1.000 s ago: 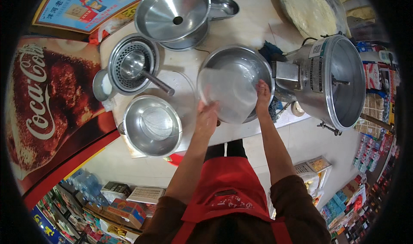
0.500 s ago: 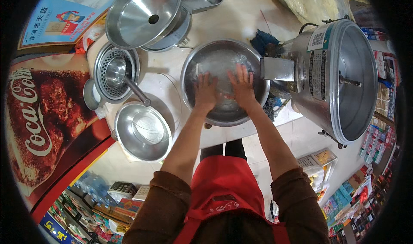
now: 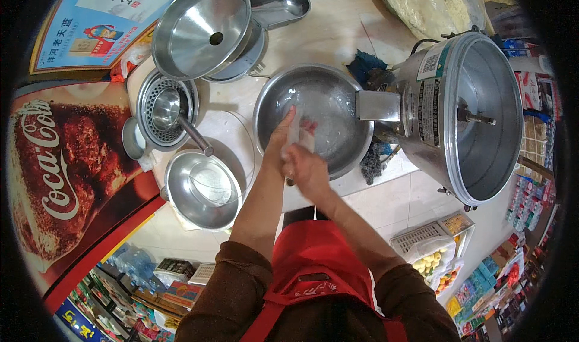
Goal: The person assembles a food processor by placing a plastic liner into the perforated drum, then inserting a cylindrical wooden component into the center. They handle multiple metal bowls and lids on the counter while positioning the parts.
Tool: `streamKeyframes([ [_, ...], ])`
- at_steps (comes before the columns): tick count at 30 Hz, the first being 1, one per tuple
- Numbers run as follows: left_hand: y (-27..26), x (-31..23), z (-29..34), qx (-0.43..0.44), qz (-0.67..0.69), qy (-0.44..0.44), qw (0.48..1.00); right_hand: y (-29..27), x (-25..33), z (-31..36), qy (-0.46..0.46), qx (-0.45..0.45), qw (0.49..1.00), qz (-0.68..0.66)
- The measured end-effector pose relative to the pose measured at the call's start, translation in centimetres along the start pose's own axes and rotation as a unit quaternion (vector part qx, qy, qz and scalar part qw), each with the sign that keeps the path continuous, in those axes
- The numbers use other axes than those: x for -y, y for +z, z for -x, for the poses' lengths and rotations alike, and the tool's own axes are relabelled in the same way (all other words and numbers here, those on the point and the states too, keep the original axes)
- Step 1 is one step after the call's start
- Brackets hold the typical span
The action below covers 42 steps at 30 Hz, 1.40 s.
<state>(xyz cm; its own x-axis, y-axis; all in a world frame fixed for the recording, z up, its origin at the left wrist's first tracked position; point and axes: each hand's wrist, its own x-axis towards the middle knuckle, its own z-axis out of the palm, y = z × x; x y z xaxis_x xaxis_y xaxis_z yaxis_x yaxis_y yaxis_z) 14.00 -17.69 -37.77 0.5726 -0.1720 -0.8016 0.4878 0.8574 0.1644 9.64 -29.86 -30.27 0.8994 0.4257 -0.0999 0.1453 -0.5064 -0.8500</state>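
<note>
A wide steel bowl (image 3: 353,161) with cloudy wet contents stands at the table's front edge. Over its left front part my two hands are close together. My left hand (image 3: 281,138) is upright with its visible finger stretched out, the palm side toward the right. Against it, my right hand (image 3: 306,166) has its fingers curled in, slightly smeared by motion. Between the hands shows a pale, translucent, blurred patch (image 3: 294,134); whether it is a held thing or wet fingers I cannot make out. A square metal spout (image 3: 377,106) reaches over the bowl's right rim.
The spout belongs to a large steel drum machine (image 3: 446,113) on the right. At left are an empty steel bowl (image 3: 181,188), a strainer (image 3: 145,104) with a ladle (image 3: 169,107), and a wide steel pan (image 3: 199,31) on a scale. A bag of pale granular stuff (image 3: 431,7) lies at the back.
Both hands were spread flat and apart inside the bowl. They have come up and together at its left front, the right hand moving leftward and curling its fingers.
</note>
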Motion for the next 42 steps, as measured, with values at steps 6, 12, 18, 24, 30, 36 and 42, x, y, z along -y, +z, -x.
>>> streamKeyframes([
  [6, -1.4, 3.8, -0.9, -0.094, -0.025, -0.040, 0.994, -0.1, -4.3, -8.5, 0.104, -0.030, 0.983, 0.151],
  [12, -2.6, -0.4, 1.2, -0.082, 0.033, 0.175, 0.981, -1.1, -13.5, -7.7, -0.005, -0.202, 0.976, 0.081],
  [18, -4.0, 2.6, 0.2, -0.103, 0.022, 0.091, 0.990, -0.5, -14.6, -4.9, 0.030, -0.006, 0.976, 0.213],
  [24, -4.8, 2.9, -2.4, 0.097, 0.194, -0.037, 0.975, -1.0, -3.0, -1.9, 0.038, 0.128, 0.990, 0.052],
  [30, -1.5, 4.5, -0.9, -0.038, 0.062, 0.091, 0.993, -0.6, -2.3, -6.2, 0.050, -0.046, 0.997, 0.031],
  [36, -1.1, 0.2, 2.7, -0.032, 0.042, 0.197, 0.979, -3.2, -13.0, -7.5, 0.074, -0.087, 0.982, 0.148],
  [42, -3.4, 3.4, 1.3, -0.152, 0.032, 0.094, 0.983, -1.7, -13.7, -5.6, 0.076, 0.118, 0.965, 0.222],
])
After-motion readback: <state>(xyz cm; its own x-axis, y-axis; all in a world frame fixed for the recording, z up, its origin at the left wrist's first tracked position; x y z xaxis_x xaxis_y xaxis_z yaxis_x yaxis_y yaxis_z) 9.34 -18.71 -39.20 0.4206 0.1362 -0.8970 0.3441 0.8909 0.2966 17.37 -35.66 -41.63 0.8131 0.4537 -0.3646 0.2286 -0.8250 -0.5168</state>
